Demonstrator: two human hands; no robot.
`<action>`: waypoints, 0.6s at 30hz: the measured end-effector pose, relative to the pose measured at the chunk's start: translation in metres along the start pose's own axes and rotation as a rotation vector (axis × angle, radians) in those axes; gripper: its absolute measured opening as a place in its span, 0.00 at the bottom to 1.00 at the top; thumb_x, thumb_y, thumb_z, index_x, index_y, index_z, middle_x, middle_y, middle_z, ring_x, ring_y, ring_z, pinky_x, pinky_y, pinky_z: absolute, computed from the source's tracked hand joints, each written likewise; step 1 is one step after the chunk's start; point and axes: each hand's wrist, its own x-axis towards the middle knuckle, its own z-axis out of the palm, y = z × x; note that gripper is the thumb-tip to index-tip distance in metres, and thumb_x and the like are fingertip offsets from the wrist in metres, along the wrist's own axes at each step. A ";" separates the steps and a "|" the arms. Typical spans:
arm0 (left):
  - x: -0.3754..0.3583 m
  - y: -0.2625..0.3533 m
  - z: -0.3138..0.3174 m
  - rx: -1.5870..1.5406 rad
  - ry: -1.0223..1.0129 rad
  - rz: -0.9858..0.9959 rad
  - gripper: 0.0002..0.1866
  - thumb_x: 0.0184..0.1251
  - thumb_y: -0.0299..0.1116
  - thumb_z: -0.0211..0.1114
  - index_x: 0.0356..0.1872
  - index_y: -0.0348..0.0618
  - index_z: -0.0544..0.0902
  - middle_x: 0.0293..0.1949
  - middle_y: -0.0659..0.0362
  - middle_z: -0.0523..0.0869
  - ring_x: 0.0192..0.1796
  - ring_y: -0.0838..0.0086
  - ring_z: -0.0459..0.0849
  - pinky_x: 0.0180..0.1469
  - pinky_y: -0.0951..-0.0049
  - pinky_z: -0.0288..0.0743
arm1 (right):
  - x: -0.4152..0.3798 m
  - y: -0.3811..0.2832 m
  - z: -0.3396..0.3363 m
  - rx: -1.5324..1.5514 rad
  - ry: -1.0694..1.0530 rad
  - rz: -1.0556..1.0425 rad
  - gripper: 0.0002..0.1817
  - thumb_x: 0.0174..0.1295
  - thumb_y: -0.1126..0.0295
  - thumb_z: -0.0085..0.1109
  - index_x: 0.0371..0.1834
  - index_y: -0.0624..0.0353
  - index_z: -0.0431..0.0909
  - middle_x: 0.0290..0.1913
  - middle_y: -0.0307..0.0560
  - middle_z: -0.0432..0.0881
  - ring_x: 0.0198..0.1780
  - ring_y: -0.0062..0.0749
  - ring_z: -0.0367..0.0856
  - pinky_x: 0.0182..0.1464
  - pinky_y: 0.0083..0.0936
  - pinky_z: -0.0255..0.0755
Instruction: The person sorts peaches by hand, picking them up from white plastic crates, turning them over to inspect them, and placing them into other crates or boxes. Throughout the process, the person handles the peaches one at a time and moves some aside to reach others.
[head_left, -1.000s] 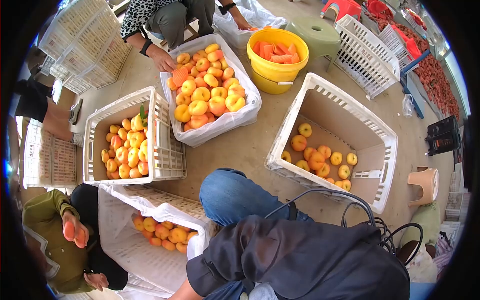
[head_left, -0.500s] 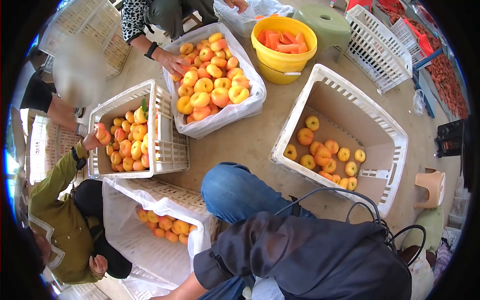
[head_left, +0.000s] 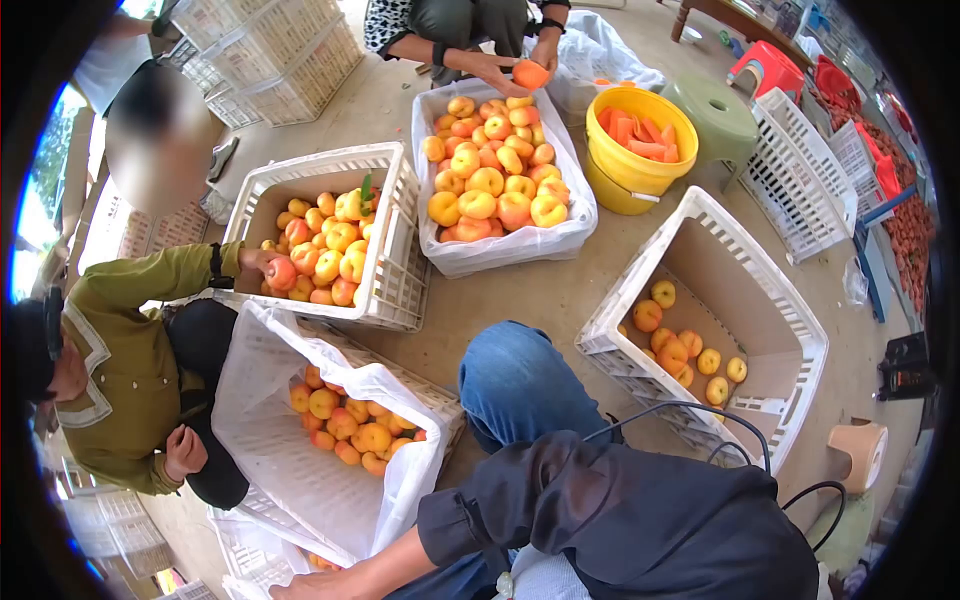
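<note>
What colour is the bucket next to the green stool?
Yellow: the bucket shows best in the head view, holding orange pieces beside the green stool.

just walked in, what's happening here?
People crouch around crates of peaches. The wearer's left hand grips the lower edge of the plastic-lined crate; the right hand is out of view. A co-worker in green holds a peach over the cardboard-lined crate. Another person lifts one above the full bag-lined crate.

The left hand [head_left: 290,590] has extended further toward the lined crate [head_left: 300,480]; a co-worker's hand [head_left: 262,262] now reaches into the upper crate [head_left: 400,270]
</note>
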 end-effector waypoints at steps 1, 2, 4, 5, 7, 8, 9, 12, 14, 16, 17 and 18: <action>-0.004 -0.001 -0.004 -0.013 0.023 0.000 0.30 0.67 0.50 0.56 0.57 0.32 0.67 0.49 0.47 0.76 0.48 0.62 0.77 0.50 0.67 0.73 | -0.001 -0.003 0.002 -0.016 -0.078 -0.001 0.26 0.49 0.57 0.65 0.47 0.64 0.71 0.31 0.56 0.81 0.31 0.42 0.83 0.32 0.34 0.77; -0.007 -0.003 -0.006 -0.028 0.051 0.001 0.30 0.67 0.50 0.56 0.57 0.32 0.67 0.49 0.47 0.76 0.48 0.62 0.77 0.50 0.67 0.73 | -0.004 -0.005 0.001 -0.115 -0.033 -0.020 0.27 0.50 0.58 0.65 0.49 0.64 0.71 0.34 0.55 0.81 0.35 0.41 0.82 0.36 0.34 0.76; -0.015 -0.006 -0.008 -0.017 0.136 0.021 0.31 0.66 0.52 0.57 0.55 0.31 0.69 0.46 0.47 0.77 0.47 0.63 0.78 0.48 0.67 0.75 | -0.009 -0.015 -0.006 0.031 -0.086 -0.065 0.23 0.54 0.64 0.57 0.45 0.70 0.63 0.33 0.63 0.77 0.36 0.52 0.79 0.38 0.38 0.71; -0.017 -0.006 -0.009 -0.026 0.195 0.012 0.31 0.66 0.52 0.57 0.55 0.31 0.69 0.46 0.47 0.77 0.47 0.63 0.78 0.48 0.67 0.75 | -0.009 -0.019 -0.007 0.025 -0.145 -0.054 0.23 0.54 0.64 0.57 0.45 0.70 0.63 0.33 0.63 0.77 0.36 0.52 0.79 0.38 0.38 0.71; -0.019 -0.005 -0.012 0.014 0.151 0.034 0.32 0.64 0.53 0.59 0.54 0.30 0.70 0.46 0.47 0.77 0.47 0.63 0.77 0.48 0.66 0.74 | -0.008 -0.023 -0.005 -0.002 -0.171 -0.016 0.22 0.55 0.66 0.56 0.47 0.68 0.59 0.33 0.64 0.76 0.40 0.55 0.75 0.45 0.41 0.66; -0.020 -0.004 -0.011 -0.009 0.170 0.024 0.31 0.63 0.51 0.61 0.52 0.30 0.72 0.46 0.48 0.78 0.46 0.63 0.78 0.48 0.67 0.74 | -0.006 -0.019 -0.003 -0.007 -0.183 -0.027 0.21 0.56 0.66 0.55 0.46 0.67 0.60 0.35 0.65 0.76 0.39 0.56 0.75 0.44 0.40 0.66; -0.020 -0.003 -0.011 -0.017 0.199 0.025 0.31 0.63 0.51 0.61 0.52 0.30 0.72 0.46 0.48 0.78 0.46 0.63 0.78 0.48 0.67 0.74 | -0.006 -0.018 -0.001 -0.015 -0.211 -0.025 0.21 0.56 0.66 0.55 0.46 0.67 0.60 0.35 0.65 0.76 0.39 0.56 0.75 0.44 0.40 0.66; -0.022 -0.006 -0.013 0.001 0.219 -0.041 0.30 0.62 0.49 0.63 0.51 0.29 0.73 0.45 0.48 0.78 0.46 0.64 0.78 0.49 0.66 0.74 | -0.005 -0.019 0.002 0.011 -0.210 0.017 0.21 0.57 0.65 0.55 0.47 0.67 0.60 0.36 0.65 0.75 0.38 0.56 0.75 0.43 0.39 0.66; -0.021 -0.008 -0.012 0.020 0.218 -0.035 0.30 0.62 0.49 0.63 0.52 0.29 0.73 0.45 0.48 0.78 0.46 0.64 0.78 0.49 0.66 0.74 | -0.002 -0.022 -0.002 -0.033 -0.274 0.113 0.29 0.62 0.57 0.52 0.58 0.66 0.55 0.39 0.67 0.77 0.41 0.57 0.78 0.46 0.37 0.69; -0.019 -0.009 -0.012 0.026 0.194 -0.016 0.31 0.59 0.49 0.64 0.53 0.31 0.71 0.46 0.51 0.77 0.47 0.67 0.78 0.50 0.70 0.73 | 0.000 -0.014 -0.001 -0.034 -0.283 0.135 0.30 0.63 0.56 0.52 0.59 0.65 0.55 0.39 0.67 0.77 0.41 0.57 0.78 0.45 0.37 0.69; -0.018 -0.011 -0.011 0.009 0.197 -0.007 0.33 0.57 0.50 0.65 0.54 0.32 0.70 0.47 0.54 0.76 0.48 0.70 0.77 0.50 0.73 0.72 | 0.000 -0.011 0.000 -0.037 -0.260 0.155 0.30 0.63 0.55 0.51 0.60 0.64 0.55 0.39 0.68 0.77 0.41 0.58 0.78 0.45 0.37 0.70; -0.018 -0.013 -0.012 -0.035 0.177 -0.006 0.29 0.56 0.43 0.66 0.53 0.33 0.71 0.47 0.53 0.77 0.48 0.70 0.77 0.51 0.72 0.72 | -0.001 -0.015 -0.004 -0.062 -0.259 0.170 0.31 0.64 0.54 0.51 0.61 0.63 0.55 0.38 0.64 0.78 0.37 0.52 0.79 0.41 0.35 0.71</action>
